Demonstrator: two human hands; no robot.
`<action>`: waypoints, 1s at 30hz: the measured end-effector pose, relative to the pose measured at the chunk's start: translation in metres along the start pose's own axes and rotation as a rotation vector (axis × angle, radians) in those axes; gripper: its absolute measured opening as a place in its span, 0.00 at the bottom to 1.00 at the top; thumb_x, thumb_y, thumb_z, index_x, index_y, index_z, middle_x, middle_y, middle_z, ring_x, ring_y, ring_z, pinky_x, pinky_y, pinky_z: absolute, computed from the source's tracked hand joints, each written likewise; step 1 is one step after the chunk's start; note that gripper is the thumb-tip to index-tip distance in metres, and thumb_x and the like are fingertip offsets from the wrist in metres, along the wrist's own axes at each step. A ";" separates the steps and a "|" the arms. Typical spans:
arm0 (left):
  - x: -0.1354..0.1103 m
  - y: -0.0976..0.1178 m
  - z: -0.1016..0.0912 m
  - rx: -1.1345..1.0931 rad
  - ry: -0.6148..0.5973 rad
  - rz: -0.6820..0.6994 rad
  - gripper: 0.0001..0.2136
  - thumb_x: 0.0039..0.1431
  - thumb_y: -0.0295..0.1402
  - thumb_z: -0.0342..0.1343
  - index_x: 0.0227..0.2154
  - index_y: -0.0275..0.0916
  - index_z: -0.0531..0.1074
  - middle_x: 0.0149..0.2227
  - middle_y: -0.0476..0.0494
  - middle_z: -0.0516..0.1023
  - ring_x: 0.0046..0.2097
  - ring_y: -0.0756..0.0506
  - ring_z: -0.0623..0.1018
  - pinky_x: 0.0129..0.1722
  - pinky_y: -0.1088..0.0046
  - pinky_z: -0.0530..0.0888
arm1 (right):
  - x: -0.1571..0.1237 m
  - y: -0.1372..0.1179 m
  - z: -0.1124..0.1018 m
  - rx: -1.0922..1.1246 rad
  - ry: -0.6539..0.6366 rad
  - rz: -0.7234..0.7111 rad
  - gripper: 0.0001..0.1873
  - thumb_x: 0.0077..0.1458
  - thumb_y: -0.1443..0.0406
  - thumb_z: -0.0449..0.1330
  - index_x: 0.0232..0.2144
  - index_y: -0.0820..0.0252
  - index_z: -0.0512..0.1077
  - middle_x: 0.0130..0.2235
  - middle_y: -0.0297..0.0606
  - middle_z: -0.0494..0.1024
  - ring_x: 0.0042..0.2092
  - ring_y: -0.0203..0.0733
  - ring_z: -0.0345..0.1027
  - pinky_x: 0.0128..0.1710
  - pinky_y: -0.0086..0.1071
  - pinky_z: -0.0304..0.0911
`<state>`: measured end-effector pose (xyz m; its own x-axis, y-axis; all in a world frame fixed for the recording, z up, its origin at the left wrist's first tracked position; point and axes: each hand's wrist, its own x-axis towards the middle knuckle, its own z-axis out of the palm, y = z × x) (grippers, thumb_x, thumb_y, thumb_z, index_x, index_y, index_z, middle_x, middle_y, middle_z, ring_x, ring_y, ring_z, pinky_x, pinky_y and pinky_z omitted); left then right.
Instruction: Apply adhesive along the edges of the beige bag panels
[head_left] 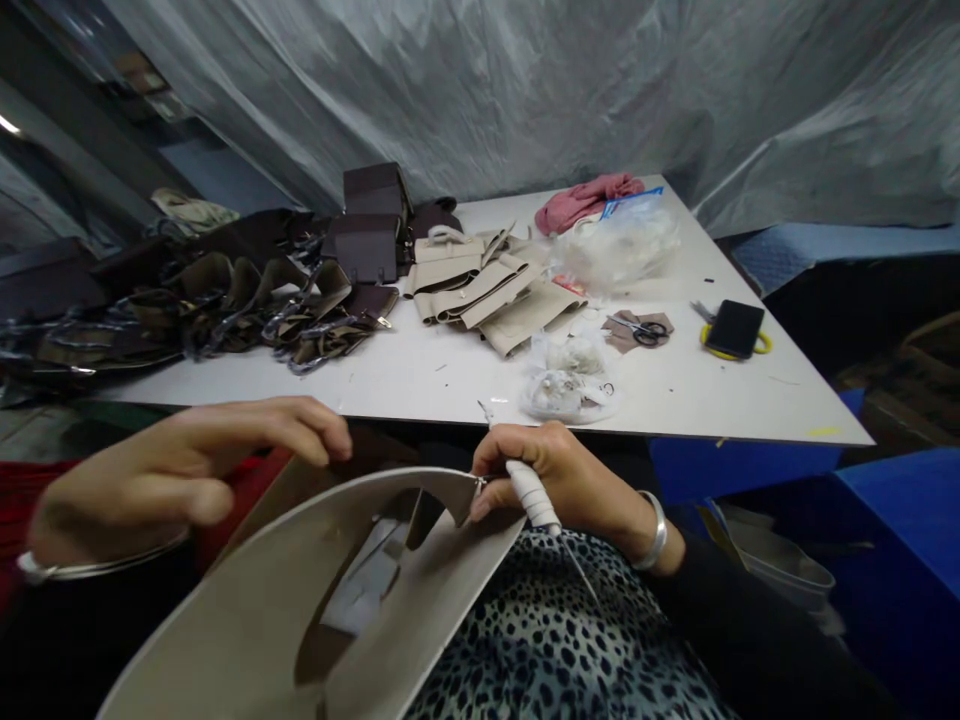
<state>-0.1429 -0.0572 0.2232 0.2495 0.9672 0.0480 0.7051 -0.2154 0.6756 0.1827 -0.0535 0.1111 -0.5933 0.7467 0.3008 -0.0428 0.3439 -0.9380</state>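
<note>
A large beige leather-like bag body (pixel 277 570) stands with its open mouth towards me, its cut-out interior showing pale pieces. My right hand (pixel 566 480) pinches the bag's upper corner between thumb and index finger, by a small metal bit (pixel 480 484). The same hand also holds an awl (pixel 532 493) with a white-wrapped handle; a thin metal shaft points down from it. Over the bag's left side hovers my left hand (pixel 180 465), slightly blurred, fingers apart and holding nothing. A thin pointed tip (pixel 486 410) shows just above my right fingers; what it belongs to is hidden.
Beyond lies a white table (pixel 420 385). It carries dark bags (pixel 367 245), beige pieces (pixel 480 285), small plastic bags (pixel 566 390), black-handled scissors (pixel 645 330), a phone (pixel 736 329) over yellow-handled scissors, and a pink cloth (pixel 585 203). Blue bins (pixel 907 510) stand at the right.
</note>
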 end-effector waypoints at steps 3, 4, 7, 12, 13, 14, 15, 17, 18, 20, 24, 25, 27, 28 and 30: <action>0.030 0.002 0.042 -0.501 -0.295 -0.149 0.36 0.29 0.66 0.69 0.36 0.41 0.85 0.47 0.33 0.85 0.51 0.28 0.80 0.48 0.52 0.77 | 0.002 0.012 0.006 0.007 -0.049 -0.005 0.11 0.57 0.65 0.75 0.36 0.59 0.77 0.31 0.29 0.81 0.31 0.34 0.75 0.31 0.25 0.65; 0.039 0.004 0.057 -0.546 -0.359 -0.216 0.37 0.30 0.64 0.70 0.39 0.40 0.85 0.49 0.31 0.84 0.52 0.26 0.80 0.49 0.50 0.77 | 0.003 0.017 0.008 -0.018 -0.038 -0.008 0.11 0.57 0.65 0.75 0.36 0.60 0.77 0.30 0.29 0.80 0.31 0.34 0.75 0.31 0.25 0.64; 0.054 0.007 0.100 -0.634 -0.622 -0.293 0.36 0.26 0.57 0.75 0.40 0.40 0.84 0.44 0.31 0.85 0.49 0.25 0.82 0.49 0.50 0.78 | 0.001 0.031 0.008 -0.117 0.060 0.021 0.10 0.56 0.65 0.75 0.34 0.60 0.77 0.28 0.28 0.78 0.28 0.32 0.71 0.29 0.25 0.61; 0.048 -0.004 0.146 -0.573 -0.524 -0.179 0.25 0.39 0.41 0.73 0.45 0.44 0.82 0.48 0.38 0.84 0.55 0.28 0.79 0.58 0.52 0.74 | -0.007 0.045 0.000 -0.243 0.179 0.103 0.09 0.58 0.66 0.74 0.32 0.61 0.77 0.25 0.28 0.76 0.27 0.32 0.68 0.30 0.25 0.58; 0.046 -0.008 0.153 -0.529 -0.488 -0.150 0.23 0.42 0.39 0.71 0.45 0.44 0.81 0.48 0.39 0.83 0.54 0.30 0.79 0.57 0.54 0.74 | -0.009 0.047 -0.001 -0.256 0.199 0.120 0.09 0.58 0.66 0.73 0.32 0.61 0.76 0.25 0.28 0.75 0.28 0.32 0.67 0.30 0.25 0.57; 0.045 -0.013 0.161 -0.488 -0.458 -0.130 0.21 0.46 0.38 0.70 0.45 0.43 0.81 0.47 0.40 0.83 0.52 0.32 0.80 0.55 0.56 0.75 | -0.010 0.049 -0.002 -0.269 0.220 0.139 0.09 0.58 0.66 0.73 0.32 0.61 0.76 0.25 0.27 0.75 0.28 0.32 0.66 0.29 0.25 0.57; 0.044 -0.018 0.169 -0.453 -0.431 -0.119 0.19 0.48 0.37 0.68 0.45 0.43 0.80 0.45 0.42 0.83 0.49 0.34 0.80 0.52 0.59 0.75 | -0.010 0.052 -0.002 -0.280 0.242 0.158 0.10 0.57 0.66 0.74 0.31 0.61 0.75 0.25 0.27 0.74 0.28 0.32 0.65 0.29 0.26 0.56; 0.043 -0.025 0.183 -0.413 -0.387 -0.114 0.15 0.51 0.35 0.67 0.43 0.42 0.78 0.42 0.44 0.82 0.44 0.38 0.79 0.46 0.63 0.75 | -0.011 0.057 -0.003 -0.271 0.265 0.184 0.12 0.57 0.63 0.74 0.31 0.61 0.75 0.26 0.27 0.73 0.28 0.32 0.64 0.29 0.26 0.56; 0.043 -0.028 0.189 -0.403 -0.368 -0.119 0.15 0.51 0.35 0.67 0.42 0.41 0.77 0.40 0.45 0.81 0.43 0.40 0.78 0.44 0.65 0.74 | -0.011 0.059 -0.004 -0.249 0.262 0.192 0.12 0.57 0.62 0.74 0.31 0.61 0.74 0.26 0.28 0.73 0.28 0.32 0.64 0.28 0.26 0.56; 0.043 -0.031 0.197 -0.382 -0.324 -0.132 0.14 0.49 0.34 0.69 0.39 0.40 0.76 0.38 0.48 0.80 0.41 0.42 0.77 0.42 0.68 0.72 | -0.010 0.063 -0.005 -0.200 0.247 0.199 0.13 0.59 0.60 0.73 0.31 0.60 0.74 0.27 0.28 0.74 0.28 0.33 0.64 0.28 0.26 0.57; 0.045 -0.031 0.203 -0.345 -0.254 -0.140 0.14 0.49 0.37 0.71 0.36 0.39 0.76 0.34 0.51 0.78 0.36 0.45 0.74 0.38 0.71 0.70 | -0.007 0.067 -0.010 -0.161 0.194 0.223 0.13 0.60 0.60 0.71 0.31 0.59 0.74 0.28 0.29 0.75 0.29 0.34 0.65 0.29 0.26 0.58; 0.046 -0.032 0.203 -0.348 -0.246 -0.137 0.14 0.50 0.39 0.71 0.36 0.39 0.77 0.33 0.51 0.79 0.36 0.46 0.74 0.37 0.71 0.69 | -0.007 0.066 -0.011 -0.157 0.178 0.229 0.12 0.60 0.60 0.71 0.31 0.59 0.74 0.28 0.29 0.75 0.29 0.34 0.65 0.29 0.26 0.58; 0.047 -0.033 0.204 -0.361 -0.232 -0.135 0.13 0.52 0.41 0.71 0.35 0.39 0.78 0.32 0.50 0.80 0.35 0.46 0.75 0.37 0.71 0.70 | -0.006 0.065 -0.014 -0.155 0.153 0.238 0.10 0.61 0.61 0.71 0.32 0.59 0.75 0.29 0.29 0.76 0.30 0.35 0.67 0.30 0.26 0.59; 0.048 -0.034 0.205 -0.370 -0.226 -0.134 0.13 0.53 0.42 0.70 0.35 0.39 0.78 0.33 0.50 0.80 0.35 0.46 0.76 0.37 0.71 0.70 | -0.007 0.064 -0.016 -0.155 0.145 0.242 0.10 0.62 0.62 0.70 0.32 0.59 0.75 0.29 0.30 0.77 0.31 0.35 0.68 0.31 0.27 0.59; 0.049 -0.037 0.208 -0.396 -0.226 -0.143 0.13 0.55 0.43 0.69 0.35 0.39 0.79 0.34 0.49 0.82 0.37 0.45 0.78 0.39 0.71 0.71 | -0.008 0.063 -0.019 -0.159 0.129 0.237 0.08 0.63 0.62 0.70 0.34 0.58 0.76 0.30 0.30 0.78 0.31 0.35 0.69 0.32 0.27 0.61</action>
<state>-0.0189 -0.0297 0.0480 0.3373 0.9204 -0.1975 0.4465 0.0283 0.8944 0.1995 -0.0269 0.0532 -0.4644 0.8793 0.1058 0.2169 0.2287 -0.9490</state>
